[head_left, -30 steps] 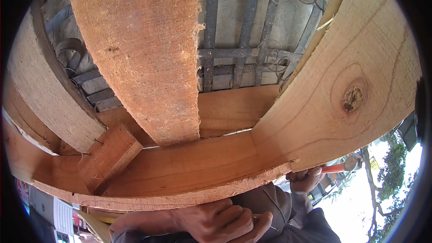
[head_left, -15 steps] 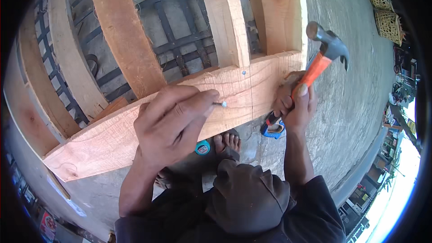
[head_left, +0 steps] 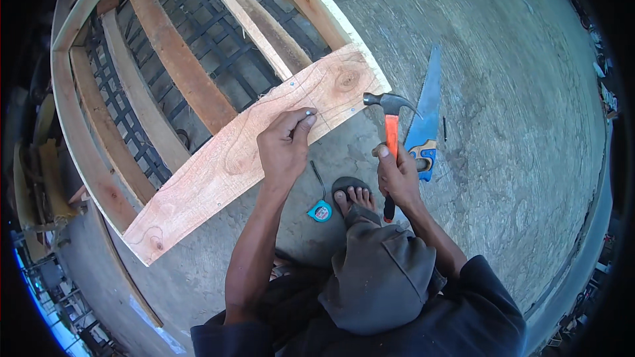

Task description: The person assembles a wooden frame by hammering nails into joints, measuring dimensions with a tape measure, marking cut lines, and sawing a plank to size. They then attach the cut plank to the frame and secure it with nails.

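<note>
Between thumb and forefinger, my left hand [head_left: 283,145] pinches a nail [head_left: 309,113] against the face of a wide, pale wooden board [head_left: 192,206]. The nail's bright head shows at the fingertips; its shank is mostly hidden. My right hand [head_left: 399,177] is wrapped round the orange and black handle of a claw hammer [head_left: 391,122], held upright. The hammer's dark steel head is near the board's right end, its striking face toward the board. A few other nail heads [head_left: 292,84] dot the board, and a pencil-like line crosses it near the right end.
The board closes one end of a slatted wooden frame [head_left: 175,66] with dark webbing beneath. A handsaw [head_left: 426,109] with a blue handle lies on the concrete floor [head_left: 509,145] beyond my right hand. A teal tape measure [head_left: 320,211] rests by my sandalled foot [head_left: 354,195].
The view has shifted and now takes in more of the frame and the whole saw. The hammer has gone from tilted to upright. My left hand still pinches the nail at the board.
</note>
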`<state>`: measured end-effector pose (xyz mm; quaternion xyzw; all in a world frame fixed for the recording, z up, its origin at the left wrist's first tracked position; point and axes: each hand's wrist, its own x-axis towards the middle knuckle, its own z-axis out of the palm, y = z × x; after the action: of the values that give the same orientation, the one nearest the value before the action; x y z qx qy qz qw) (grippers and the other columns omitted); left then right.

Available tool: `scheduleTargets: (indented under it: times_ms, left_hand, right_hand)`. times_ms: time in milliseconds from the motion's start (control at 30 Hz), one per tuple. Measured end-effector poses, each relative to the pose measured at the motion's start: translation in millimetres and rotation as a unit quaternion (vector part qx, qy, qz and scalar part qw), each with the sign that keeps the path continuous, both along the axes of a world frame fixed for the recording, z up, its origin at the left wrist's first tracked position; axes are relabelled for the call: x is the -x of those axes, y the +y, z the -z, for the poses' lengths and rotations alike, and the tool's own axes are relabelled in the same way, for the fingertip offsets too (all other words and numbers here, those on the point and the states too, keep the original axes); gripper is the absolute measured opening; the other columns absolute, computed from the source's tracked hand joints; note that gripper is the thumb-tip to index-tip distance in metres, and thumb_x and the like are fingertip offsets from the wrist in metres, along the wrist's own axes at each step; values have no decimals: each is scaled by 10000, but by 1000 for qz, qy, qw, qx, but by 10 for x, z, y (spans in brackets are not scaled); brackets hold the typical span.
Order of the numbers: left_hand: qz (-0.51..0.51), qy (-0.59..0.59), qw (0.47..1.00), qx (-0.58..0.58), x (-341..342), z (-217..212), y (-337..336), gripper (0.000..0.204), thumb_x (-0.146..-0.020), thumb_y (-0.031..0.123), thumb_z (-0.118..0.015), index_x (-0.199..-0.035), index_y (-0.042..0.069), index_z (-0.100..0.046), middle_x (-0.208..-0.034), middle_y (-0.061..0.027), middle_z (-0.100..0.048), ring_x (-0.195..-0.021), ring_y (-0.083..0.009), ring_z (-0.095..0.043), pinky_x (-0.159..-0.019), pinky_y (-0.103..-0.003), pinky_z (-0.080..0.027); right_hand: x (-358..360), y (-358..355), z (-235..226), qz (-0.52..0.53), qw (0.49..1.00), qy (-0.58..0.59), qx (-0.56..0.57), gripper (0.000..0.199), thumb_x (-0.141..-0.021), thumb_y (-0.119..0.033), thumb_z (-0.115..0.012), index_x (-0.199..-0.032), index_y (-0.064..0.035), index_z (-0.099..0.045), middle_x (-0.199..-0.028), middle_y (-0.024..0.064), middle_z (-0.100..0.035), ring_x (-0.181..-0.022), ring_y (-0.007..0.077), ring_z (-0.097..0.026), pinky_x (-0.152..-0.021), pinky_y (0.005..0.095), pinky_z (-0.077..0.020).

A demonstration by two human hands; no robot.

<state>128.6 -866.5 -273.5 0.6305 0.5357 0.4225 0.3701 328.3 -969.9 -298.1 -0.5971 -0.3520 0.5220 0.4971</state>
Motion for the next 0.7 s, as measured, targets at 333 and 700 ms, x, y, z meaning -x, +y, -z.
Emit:
scheduleTargets:
  times_ms: [333, 700]
  left_hand:
    - [-30, 29, 999, -13, -88, 62, 6, 143, -903, 70, -687, -1010, -9, -740, -948, -89, -744, -885, -120, -659, -827, -253, -505]
    - [-24, 107, 987, -116, -138, 53, -7, 104, -865, 47, -698, -961, 42, -736, -881, -137, -725, -776, -239, -716, -670, -299, -537]
  right_hand:
    - [-153, -108, 149, -25, 998, -55, -28, 399, -994, -426, -561, -1054, -31, -561, -626, -31, -458, -489, 53, -402, -444, 250, -333]
    - [-67, 22, -423, -99, 973, -187, -97, 308, -1017, -276, -496, -1178, -14, -522, -624, 178, -559, -541, 347, -605, -533, 418, -428]
